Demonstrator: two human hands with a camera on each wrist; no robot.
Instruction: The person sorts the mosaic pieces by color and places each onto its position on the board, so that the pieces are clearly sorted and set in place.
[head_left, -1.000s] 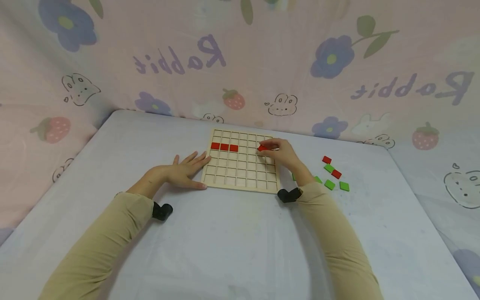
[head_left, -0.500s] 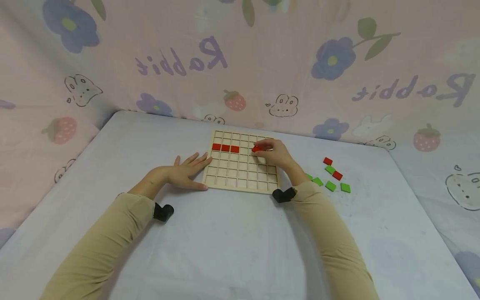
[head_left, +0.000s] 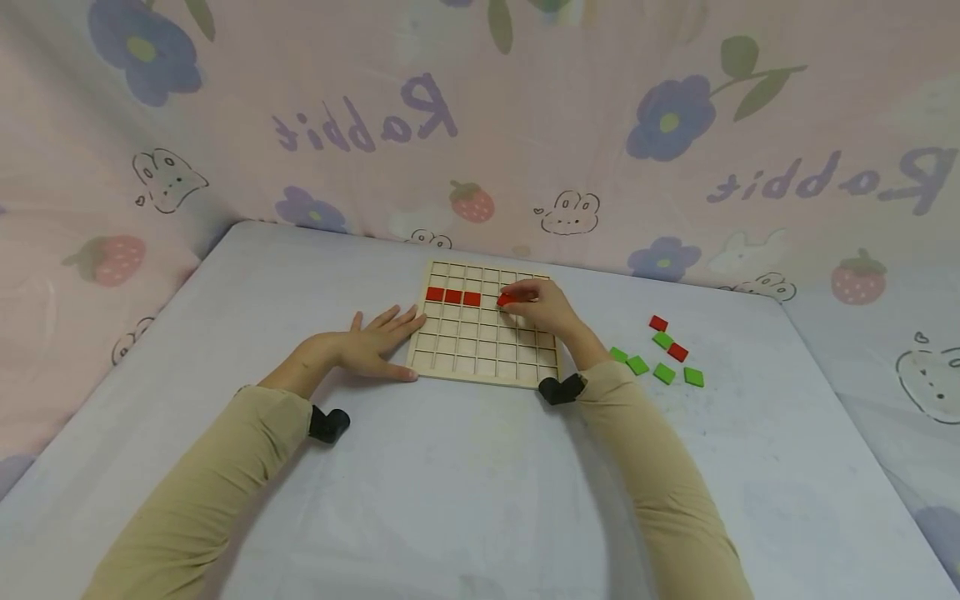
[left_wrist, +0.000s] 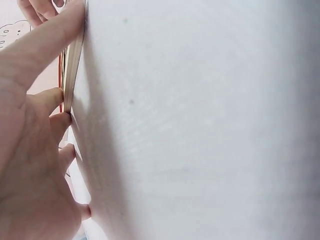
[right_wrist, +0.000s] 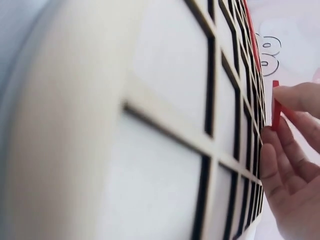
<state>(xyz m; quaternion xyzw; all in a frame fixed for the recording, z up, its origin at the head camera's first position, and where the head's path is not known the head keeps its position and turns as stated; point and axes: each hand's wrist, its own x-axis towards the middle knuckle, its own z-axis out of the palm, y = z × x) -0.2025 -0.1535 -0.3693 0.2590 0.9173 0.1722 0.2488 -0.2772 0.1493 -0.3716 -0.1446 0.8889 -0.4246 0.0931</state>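
In the head view, a white-covered surface (head_left: pixel 450 467) stands against a pink printed cloth backdrop (head_left: pixel 510 167) with rabbits, strawberries, blue flowers and mirrored lettering. A pale wooden grid board (head_left: pixel 455 346) lies toward the far side, with three flat red square tiles (head_left: pixel 453 297) side by side in one row from its left edge. Two loose red tiles (head_left: pixel 678 352) and five green square tiles (head_left: pixel 663 373) lie on the surface right of the board. The left hand (head_left: pixel 371 343) has its fingers spread, touching the board's left edge. The right hand (head_left: pixel 551 308) pinches another red tile (head_left: pixel 506 300) over the same row.

In the left wrist view, the left hand's thumb and fingers stand apart along the board's side.

In the right wrist view, the right hand's thumb and fingers clamp the held tile, seen edge-on; whether it touches the board cannot be told.
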